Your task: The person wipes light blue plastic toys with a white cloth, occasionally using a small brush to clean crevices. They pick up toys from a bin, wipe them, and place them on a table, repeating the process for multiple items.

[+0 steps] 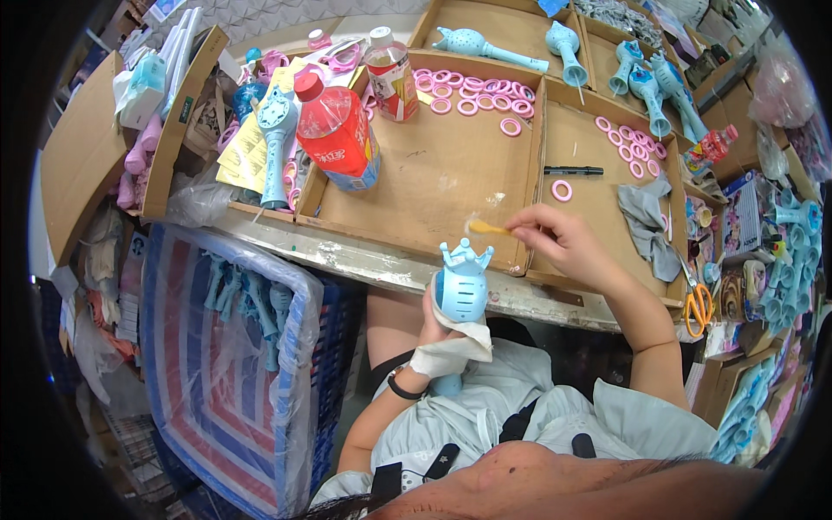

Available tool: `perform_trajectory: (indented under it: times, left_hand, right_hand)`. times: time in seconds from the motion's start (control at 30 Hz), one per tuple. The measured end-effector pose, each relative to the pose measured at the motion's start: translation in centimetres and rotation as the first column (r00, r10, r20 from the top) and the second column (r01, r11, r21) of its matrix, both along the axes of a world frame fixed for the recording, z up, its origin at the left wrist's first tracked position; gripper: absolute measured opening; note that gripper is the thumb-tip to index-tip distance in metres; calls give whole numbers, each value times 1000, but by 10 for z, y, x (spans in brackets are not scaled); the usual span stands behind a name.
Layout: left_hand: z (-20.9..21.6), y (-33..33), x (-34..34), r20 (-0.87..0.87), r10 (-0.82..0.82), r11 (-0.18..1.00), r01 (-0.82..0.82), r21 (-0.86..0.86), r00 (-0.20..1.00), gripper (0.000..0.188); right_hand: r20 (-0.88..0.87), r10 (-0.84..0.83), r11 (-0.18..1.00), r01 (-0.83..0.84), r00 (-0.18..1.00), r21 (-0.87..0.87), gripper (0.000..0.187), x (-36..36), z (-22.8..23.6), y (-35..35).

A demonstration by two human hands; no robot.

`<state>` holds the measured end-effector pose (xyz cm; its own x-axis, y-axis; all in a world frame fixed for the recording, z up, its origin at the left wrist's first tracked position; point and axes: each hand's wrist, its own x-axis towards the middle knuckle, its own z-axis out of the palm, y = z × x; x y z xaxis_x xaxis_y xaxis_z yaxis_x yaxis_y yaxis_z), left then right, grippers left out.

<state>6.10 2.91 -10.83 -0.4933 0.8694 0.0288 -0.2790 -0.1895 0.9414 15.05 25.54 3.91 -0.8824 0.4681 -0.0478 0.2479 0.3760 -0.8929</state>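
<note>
My left hand is closed around a light blue toy wand with a slotted round head and a small crown on top. The wand stands roughly upright over my lap, at the table's near edge. A white cloth wraps my left hand and lies against the wand's side. In my right hand, thumb and fingers pinch a small yellow brush. Its pale, blurred tip points left, just above the crown and apart from it.
Pink rings lie in a shallow cardboard tray, near a red-capped bottle. To the right are a black marker, a grey cloth and orange-handled scissors. A striped, plastic-lined crate holds blue wands at left.
</note>
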Motion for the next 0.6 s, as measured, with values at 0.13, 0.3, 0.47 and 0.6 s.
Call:
perform_trajectory:
  times: [0.13,0.3,0.47,0.6]
  left_hand:
    - [-6,1,-1,69,-22,999,24,-40,997,86]
    - [-4,2,-3,105,-60,997,65,-46,993,90]
    - [2,2,-4,132,-63,993,75,-89,989,88]
    - [3,4,-4,78,-77,996,80,-42,994,86]
  right_hand:
    - [-50,164,915,-133,985,382,13,0,0,-3]
    - [-80,143,976,-127,987,174,14,1,1,-5]
    - [32,37,998,-39,999,54,14,0,0,-6]
    - [-19,38,998,-37,999,42,15,1,0,-7]
